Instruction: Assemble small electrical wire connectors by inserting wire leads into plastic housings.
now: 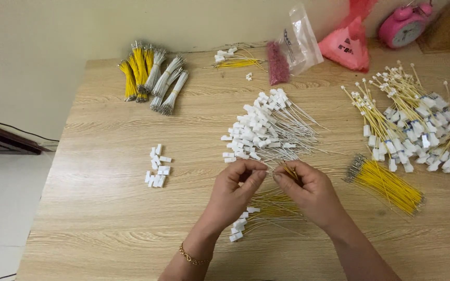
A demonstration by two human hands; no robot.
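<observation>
My left hand point(237, 187) and my right hand point(308, 190) meet over the wooden table point(105, 208), fingertips pinched together. My right hand holds a thin yellow wire point(289, 171); my left hand pinches something small against it, which my fingers hide. Under my hands lies a small bunch of yellow wires with white connectors point(256, 216). Just beyond my fingers is a heap of white-wired connectors point(264, 130).
Loose white connectors point(157, 165) lie to the left. Bundles of yellow and white wires point(152, 75) sit at the far left. A loose yellow wire bundle point(386, 184) and a pile of finished wires point(417, 125) lie right. Plastic bags point(298, 44) and a pink clock point(404, 26) stand behind.
</observation>
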